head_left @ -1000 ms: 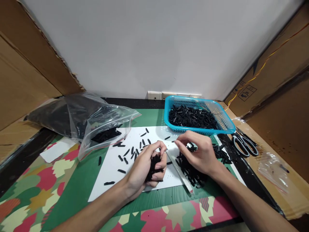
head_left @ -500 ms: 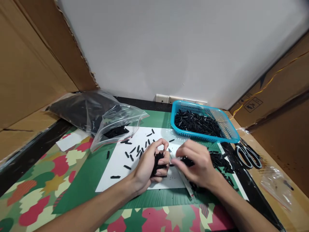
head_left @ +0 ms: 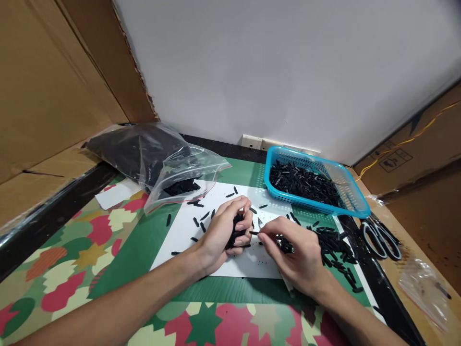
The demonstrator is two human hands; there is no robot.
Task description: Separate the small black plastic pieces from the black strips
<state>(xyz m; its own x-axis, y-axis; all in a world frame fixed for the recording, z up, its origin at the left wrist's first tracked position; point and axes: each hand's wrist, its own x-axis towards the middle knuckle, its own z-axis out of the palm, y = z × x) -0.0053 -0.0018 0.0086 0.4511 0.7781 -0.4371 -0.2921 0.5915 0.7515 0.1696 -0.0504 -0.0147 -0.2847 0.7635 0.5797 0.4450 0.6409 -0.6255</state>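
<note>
My left hand [head_left: 230, 226] is closed around a bunch of small black pieces [head_left: 237, 230], above a white sheet [head_left: 173, 262]. Just to its right, my right hand [head_left: 291, 250] pinches one short black strip [head_left: 254, 233] between thumb and forefinger, its far end close to the left fingers. A pointed metal tip [head_left: 260, 222] shows beyond the right hand; the rest of that tool is mostly hidden beneath the hand. More black strips [head_left: 203, 216] lie scattered on the sheet, and a heap of them [head_left: 334, 245] lies right of my right hand.
A blue plastic basket [head_left: 317, 209] full of black strips stands at the back right. Scissors [head_left: 380, 240] and a small clear bag [head_left: 423, 293] lie at the right. A large zip bag [head_left: 144, 149] of black material rests at the back left, near cardboard [head_left: 54, 72].
My right hand has come to a pinch on a black strip beside my left hand, which still holds its bunch. The view has shifted slightly, so the surroundings appear farther right.
</note>
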